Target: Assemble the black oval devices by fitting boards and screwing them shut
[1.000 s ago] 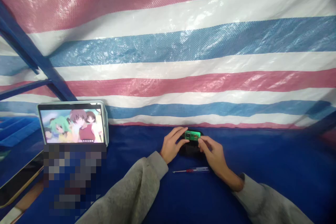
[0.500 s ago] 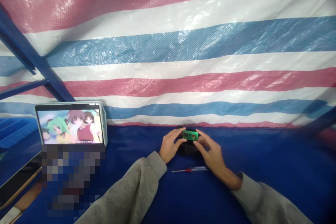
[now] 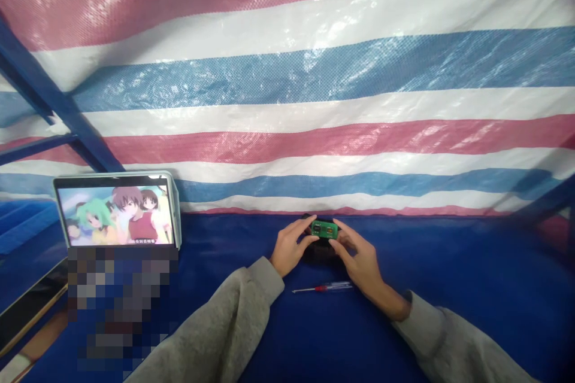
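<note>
A small green circuit board (image 3: 324,230) is held up between my two hands. My left hand (image 3: 290,247) pinches its left end between thumb and fingers. On the other side, my right hand (image 3: 360,253) grips the right end the same way. Behind and below the board lies a black object (image 3: 322,252), partly hidden by my hands, and I cannot make out its kind. A screwdriver (image 3: 323,288) with a red and clear handle lies on the blue surface nearer to me, its tip pointing left.
A tablet (image 3: 117,212) in a pale case stands at the left, playing a cartoon. A dark flat device (image 3: 33,302) and a blurred-out patch are beside it. Striped plastic sheeting (image 3: 287,90) hangs behind the blue surface (image 3: 314,341); a blue metal frame (image 3: 85,143) rises at left.
Both hands still hold the circuit board, which is tilted slightly differently. The whole view has shifted a little, so things appear slightly further left.
</note>
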Tool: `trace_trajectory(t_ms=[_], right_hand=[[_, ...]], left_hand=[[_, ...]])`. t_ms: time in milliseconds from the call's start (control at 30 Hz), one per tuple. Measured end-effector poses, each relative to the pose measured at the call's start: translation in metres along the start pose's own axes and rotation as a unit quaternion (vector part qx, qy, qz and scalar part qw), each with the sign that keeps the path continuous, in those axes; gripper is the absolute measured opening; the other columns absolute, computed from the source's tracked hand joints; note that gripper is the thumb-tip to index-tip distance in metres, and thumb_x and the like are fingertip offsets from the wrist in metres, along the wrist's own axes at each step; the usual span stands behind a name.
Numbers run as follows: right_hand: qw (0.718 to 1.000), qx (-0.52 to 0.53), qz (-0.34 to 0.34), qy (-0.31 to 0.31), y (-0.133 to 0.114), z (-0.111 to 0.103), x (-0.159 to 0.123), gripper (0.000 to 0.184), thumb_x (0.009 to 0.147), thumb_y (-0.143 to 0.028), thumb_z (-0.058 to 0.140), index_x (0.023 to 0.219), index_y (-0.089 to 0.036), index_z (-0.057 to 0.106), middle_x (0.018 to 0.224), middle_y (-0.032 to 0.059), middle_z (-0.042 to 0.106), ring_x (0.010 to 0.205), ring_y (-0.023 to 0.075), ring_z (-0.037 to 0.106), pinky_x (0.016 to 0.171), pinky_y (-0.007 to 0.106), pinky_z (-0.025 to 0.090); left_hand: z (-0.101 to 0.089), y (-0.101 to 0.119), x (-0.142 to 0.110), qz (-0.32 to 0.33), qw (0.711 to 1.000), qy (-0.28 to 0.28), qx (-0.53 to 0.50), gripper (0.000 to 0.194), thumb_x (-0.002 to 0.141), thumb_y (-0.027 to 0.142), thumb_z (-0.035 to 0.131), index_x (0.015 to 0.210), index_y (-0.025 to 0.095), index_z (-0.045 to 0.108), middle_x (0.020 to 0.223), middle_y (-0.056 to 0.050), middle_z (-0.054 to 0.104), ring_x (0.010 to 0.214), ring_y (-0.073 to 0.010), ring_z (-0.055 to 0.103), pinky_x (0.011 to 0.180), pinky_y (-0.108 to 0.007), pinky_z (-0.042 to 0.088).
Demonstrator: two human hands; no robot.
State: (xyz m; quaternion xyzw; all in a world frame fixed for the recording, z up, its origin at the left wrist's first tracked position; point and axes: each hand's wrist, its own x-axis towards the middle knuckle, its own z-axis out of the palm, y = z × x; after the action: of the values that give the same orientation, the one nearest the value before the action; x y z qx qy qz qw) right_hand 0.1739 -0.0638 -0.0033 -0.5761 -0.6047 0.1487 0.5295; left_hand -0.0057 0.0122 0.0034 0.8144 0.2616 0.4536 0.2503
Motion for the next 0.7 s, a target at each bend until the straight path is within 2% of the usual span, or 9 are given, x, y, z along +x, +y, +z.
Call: trace_trajectory(t_ms=[333, 567, 700], right_hand=[[1.0, -0.004, 0.001, -0.01, -0.0029, -0.0006, -0.0007, 0.042, 0.085, -0.038, 0.059, 0.122, -0.019, 0.059, 0.087, 0.0038, 0.067, 0.073, 0.0161, 0.064, 0.075, 0.03, 0.054], [0.999, 0.018, 0.029, -0.006, -0.0073, -0.0028, -0.0002, 0.043, 0.084, -0.04, 0.06, 0.12, -0.017, 0.058, 0.085, 0.0041, 0.068, 0.069, 0.0162, 0.064, 0.07, 0.03, 0.053], [0.996, 0.061, 0.057, -0.016, -0.005, -0.0022, 0.0012, 0.035, 0.086, -0.04, 0.058, 0.112, -0.017, 0.061, 0.076, 0.0022, 0.067, 0.06, 0.0147, 0.063, 0.066, 0.029, 0.053]], left_hand=[[0.0004, -0.0012, -0.0009, -0.004, 1.0, -0.003, -0.002, 0.035, 0.092, 0.037, 0.057, 0.125, 0.023, 0.058, 0.116, -0.006, 0.066, 0.099, -0.0204, 0.065, 0.095, -0.035, 0.051], [-0.0032, 0.0055, -0.0011, 0.016, 1.0, -0.012, 0.015, 0.038, 0.095, 0.038, 0.053, 0.13, 0.024, 0.054, 0.107, -0.005, 0.067, 0.095, -0.0185, 0.064, 0.091, -0.032, 0.051], [-0.003, 0.0065, -0.0018, 0.039, 0.999, -0.014, 0.019, 0.04, 0.093, 0.037, 0.056, 0.131, 0.024, 0.053, 0.106, -0.005, 0.066, 0.095, -0.0182, 0.063, 0.091, -0.032, 0.051]])
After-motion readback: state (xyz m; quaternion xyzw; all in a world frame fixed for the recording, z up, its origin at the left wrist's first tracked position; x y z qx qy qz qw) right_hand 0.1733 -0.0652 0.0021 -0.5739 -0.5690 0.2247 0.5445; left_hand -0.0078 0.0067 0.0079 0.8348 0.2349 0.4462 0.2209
